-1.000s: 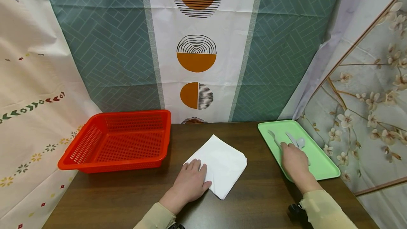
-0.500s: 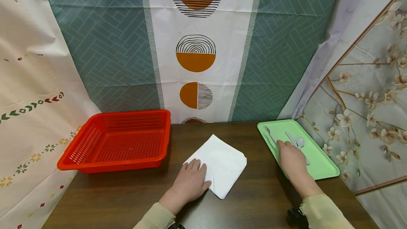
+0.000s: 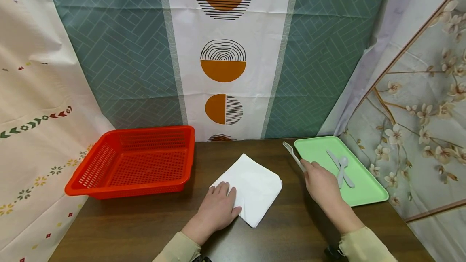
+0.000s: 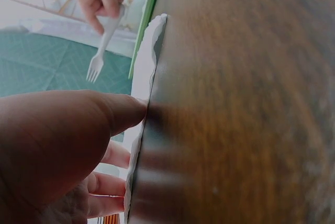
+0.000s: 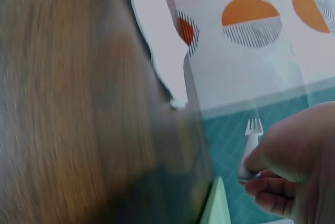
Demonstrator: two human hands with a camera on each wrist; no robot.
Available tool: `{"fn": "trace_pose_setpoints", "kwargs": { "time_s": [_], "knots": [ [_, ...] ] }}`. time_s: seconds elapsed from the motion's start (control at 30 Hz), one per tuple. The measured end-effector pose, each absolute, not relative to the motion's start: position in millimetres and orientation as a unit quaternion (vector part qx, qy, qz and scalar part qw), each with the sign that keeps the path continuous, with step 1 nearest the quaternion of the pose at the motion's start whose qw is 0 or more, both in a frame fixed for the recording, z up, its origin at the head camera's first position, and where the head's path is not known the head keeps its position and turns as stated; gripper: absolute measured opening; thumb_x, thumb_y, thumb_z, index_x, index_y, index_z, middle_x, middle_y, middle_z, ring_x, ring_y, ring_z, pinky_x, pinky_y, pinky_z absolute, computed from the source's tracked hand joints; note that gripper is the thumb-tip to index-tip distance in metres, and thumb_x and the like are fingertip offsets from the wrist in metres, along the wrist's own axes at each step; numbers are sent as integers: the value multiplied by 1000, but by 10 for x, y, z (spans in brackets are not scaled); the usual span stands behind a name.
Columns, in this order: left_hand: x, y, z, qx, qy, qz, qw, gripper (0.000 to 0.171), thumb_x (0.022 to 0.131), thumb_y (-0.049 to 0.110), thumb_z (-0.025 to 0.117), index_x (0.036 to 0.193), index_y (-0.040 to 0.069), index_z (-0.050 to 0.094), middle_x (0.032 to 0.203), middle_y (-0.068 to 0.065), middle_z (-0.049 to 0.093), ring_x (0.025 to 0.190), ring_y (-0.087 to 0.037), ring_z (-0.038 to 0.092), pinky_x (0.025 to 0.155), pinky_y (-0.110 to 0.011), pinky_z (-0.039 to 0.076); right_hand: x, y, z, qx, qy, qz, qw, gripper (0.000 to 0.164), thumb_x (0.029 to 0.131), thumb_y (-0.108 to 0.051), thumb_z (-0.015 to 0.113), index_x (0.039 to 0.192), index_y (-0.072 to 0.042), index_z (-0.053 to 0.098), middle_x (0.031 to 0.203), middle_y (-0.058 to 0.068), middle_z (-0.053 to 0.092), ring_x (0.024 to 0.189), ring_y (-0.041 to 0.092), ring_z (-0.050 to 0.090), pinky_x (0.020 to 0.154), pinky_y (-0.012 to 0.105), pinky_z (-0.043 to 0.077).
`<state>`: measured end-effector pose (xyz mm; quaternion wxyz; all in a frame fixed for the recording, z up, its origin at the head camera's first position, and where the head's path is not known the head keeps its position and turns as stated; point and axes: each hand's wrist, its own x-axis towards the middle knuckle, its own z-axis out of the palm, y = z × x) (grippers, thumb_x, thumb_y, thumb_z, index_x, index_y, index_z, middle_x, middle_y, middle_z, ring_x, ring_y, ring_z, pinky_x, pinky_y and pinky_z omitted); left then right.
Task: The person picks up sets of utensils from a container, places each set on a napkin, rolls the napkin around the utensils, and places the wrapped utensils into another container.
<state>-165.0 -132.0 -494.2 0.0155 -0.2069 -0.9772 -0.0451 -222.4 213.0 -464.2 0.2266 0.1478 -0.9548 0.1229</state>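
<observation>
My right hand (image 3: 323, 182) pinches a white plastic fork (image 3: 293, 155) by its handle, tines pointing away. The fork is held above the table, just left of the green tray (image 3: 367, 187). On that tray lie a plastic knife (image 3: 332, 157) and a plastic spoon (image 3: 341, 171), the spoon crossing over the knife. My left hand (image 3: 217, 208) rests flat with spread fingers on the near left edge of a stack of white paper napkins (image 3: 256, 185). In the left wrist view, the thumb (image 4: 128, 111) lies against the stack's edge.
A red perforated plastic basket (image 3: 149, 185) stands at the back left of the brown wooden table (image 3: 145, 229). Patterned cloths hang behind the table (image 3: 233, 27) and along both sides.
My right hand has lifted the fork off the green tray and moved left with it, past the tray's left edge. The spoon and knife have come into fuller view. My left hand has stayed put.
</observation>
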Motion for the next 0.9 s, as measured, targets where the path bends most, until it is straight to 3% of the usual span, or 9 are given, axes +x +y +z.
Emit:
{"fn": "trace_pose_setpoints", "kwargs": {
  "time_s": [0.53, 0.9],
  "knots": [
    [-1644, -1320, -4928, -207, -977, -50, 13, 61, 104, 46, 72, 148, 4, 65, 153, -23, 59, 145, -42, 53, 120, -63, 42, -2101, 1716, -4717, 196, -940, 162, 229, 41, 89, 8, 83, 127, -4, 76, 89, 8, 67, 70, 29, 66, 56, 44, 53],
    [-1644, -1319, -4931, -205, -977, -50, 11, 62, 104, 47, 73, 148, 4, 65, 153, -22, 59, 146, -42, 53, 121, -63, 42, -2092, 1442, -4767, 195, -949, 185, 163, 38, 94, 5, 78, 130, -9, 76, 94, 5, 70, 72, 18, 59, 65, 38, 53]
  ]
}}
